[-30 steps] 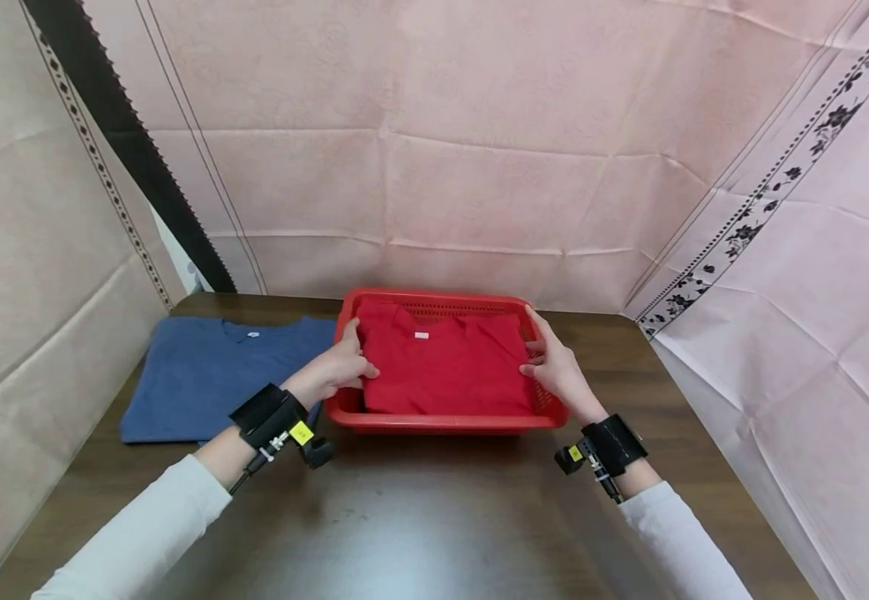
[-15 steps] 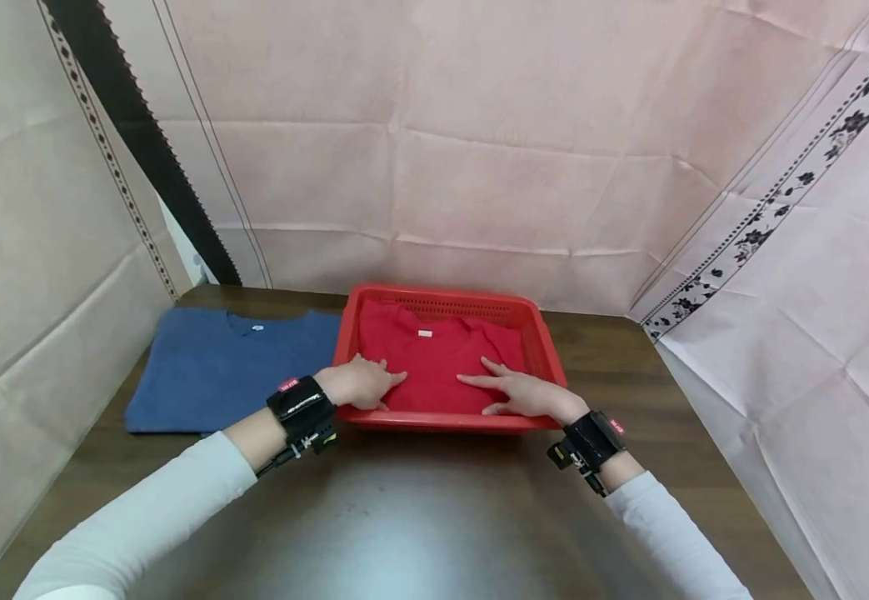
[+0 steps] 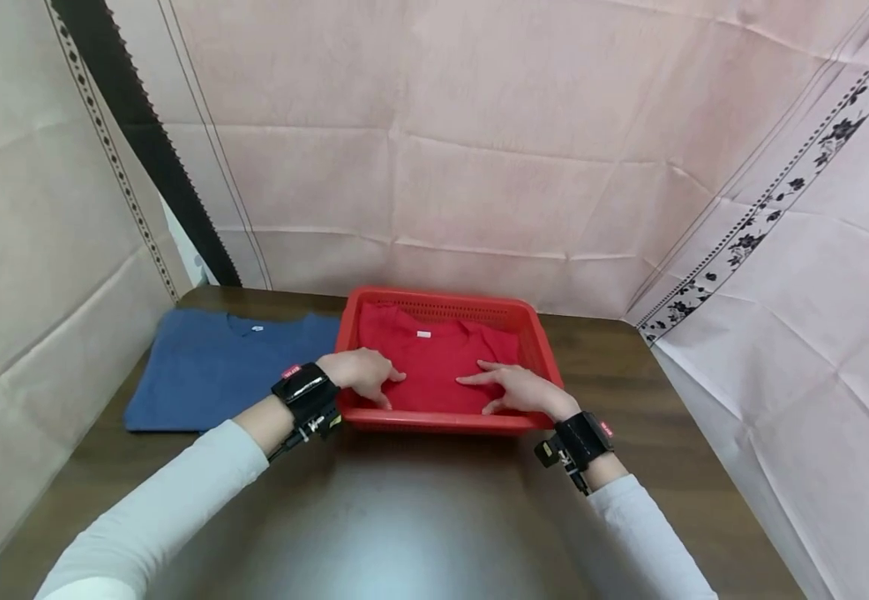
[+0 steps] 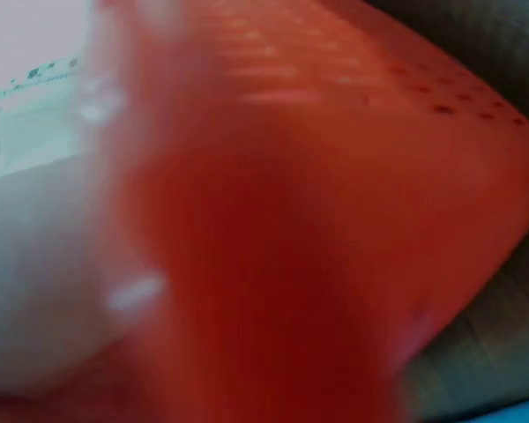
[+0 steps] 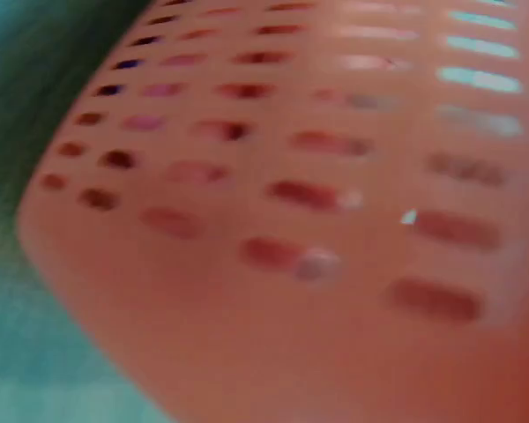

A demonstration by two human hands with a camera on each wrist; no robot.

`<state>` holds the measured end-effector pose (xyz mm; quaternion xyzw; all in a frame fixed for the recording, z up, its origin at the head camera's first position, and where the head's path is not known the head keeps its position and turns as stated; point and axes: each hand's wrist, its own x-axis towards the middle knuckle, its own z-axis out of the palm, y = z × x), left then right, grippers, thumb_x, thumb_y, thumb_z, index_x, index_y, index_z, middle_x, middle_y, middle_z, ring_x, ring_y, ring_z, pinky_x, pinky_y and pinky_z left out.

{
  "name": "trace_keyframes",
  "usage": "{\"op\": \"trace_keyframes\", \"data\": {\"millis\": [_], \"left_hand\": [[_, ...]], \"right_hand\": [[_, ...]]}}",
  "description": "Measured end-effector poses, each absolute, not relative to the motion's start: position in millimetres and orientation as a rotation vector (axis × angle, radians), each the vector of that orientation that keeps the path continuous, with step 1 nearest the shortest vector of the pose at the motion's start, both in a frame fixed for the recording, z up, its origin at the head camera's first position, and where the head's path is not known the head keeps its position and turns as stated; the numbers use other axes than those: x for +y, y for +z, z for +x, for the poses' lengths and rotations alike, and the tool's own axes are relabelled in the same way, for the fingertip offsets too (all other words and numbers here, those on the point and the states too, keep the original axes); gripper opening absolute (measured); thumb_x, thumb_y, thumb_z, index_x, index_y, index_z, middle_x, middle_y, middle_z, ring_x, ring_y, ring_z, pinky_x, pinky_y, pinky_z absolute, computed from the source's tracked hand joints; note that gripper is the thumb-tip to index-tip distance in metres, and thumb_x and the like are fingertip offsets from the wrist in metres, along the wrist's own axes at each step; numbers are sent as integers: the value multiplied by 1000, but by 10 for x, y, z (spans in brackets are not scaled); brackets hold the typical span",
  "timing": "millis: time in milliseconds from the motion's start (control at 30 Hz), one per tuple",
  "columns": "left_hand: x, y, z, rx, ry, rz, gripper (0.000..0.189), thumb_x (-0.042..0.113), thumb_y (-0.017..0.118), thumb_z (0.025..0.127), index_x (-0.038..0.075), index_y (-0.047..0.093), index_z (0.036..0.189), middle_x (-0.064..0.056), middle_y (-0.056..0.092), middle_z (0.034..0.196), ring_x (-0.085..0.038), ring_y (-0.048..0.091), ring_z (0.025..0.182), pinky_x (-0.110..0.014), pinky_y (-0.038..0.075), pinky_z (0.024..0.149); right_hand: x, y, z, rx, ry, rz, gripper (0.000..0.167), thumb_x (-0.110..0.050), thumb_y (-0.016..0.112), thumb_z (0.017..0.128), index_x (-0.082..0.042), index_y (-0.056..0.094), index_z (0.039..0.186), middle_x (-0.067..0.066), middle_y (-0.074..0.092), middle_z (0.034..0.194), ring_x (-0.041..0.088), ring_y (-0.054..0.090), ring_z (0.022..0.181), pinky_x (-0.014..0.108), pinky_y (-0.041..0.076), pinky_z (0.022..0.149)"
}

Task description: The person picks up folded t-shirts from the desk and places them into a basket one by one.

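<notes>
A brown table (image 3: 404,508) carries the red basket (image 3: 437,422), pale cloth (image 3: 479,167) behind it. Left hand (image 3: 362,372) and right hand (image 3: 524,390) lie relaxed inside it

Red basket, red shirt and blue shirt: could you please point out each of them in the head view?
Red basket (image 3: 434,422), head view: on its front rim.
Red shirt (image 3: 435,363), head view: middle of its front.
Blue shirt (image 3: 217,375), head view: middle of its front.

Red basket wall (image 5: 212,335), rows of slots (image 5: 436,300), blurred
</notes>
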<state>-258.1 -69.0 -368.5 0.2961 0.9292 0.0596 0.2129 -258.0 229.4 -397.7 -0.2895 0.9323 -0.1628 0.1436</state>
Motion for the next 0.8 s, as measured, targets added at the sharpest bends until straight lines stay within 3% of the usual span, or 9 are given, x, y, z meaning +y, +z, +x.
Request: {"op": "trace_keyframes", "data": {"millis": [133,267,367,600,800], "left_hand": [[-810,-3586,-2602,2668,395,854,49,27,77,91,11,66,136,-7,70,121,-18,64,98,-33,56,87],[-915,-3464,-2450,2728,655,867,41,27,76,92,12,69,129,-2,74,97,-18,69,80,-27,57,74],[-1003,-3374,-2233,2779,786,861,31,26,75,93,14,71,121,2,69,76,-18,68,65,-25,56,64],[-1418,-3376,-1648,3059,899,809,12,20,73,94,17,74,106,8,52,57,-8,44,46,-24,39,47],[-1893,-3580,-1302,3280,868,588,8,20,73,95,19,74,103,9,65,70,-4,45,50,-23,33,43]], "right_hand": [[2113,-3855,-2580,2858,-604,-824,40,-14,78,90,-18,72,129,4,73,118,22,67,105,34,59,83],[1762,-3741,-2429,2920,-832,-849,21,-24,77,92,-21,76,113,-4,74,90,11,68,75,29,58,73],[1439,-3666,-2250,2907,-993,-1010,18,-29,75,93,-20,75,108,-6,69,75,9,62,61,26,53,64],[734,-3582,-1773,2753,-1321,-1340,17,-22,72,96,-16,75,111,-8,65,73,6,55,58,20,45,57],[245,-3746,-1515,2764,-1291,-1466,12,-23,71,97,-15,76,104,-8,68,78,-4,54,62,9,44,59]]}}
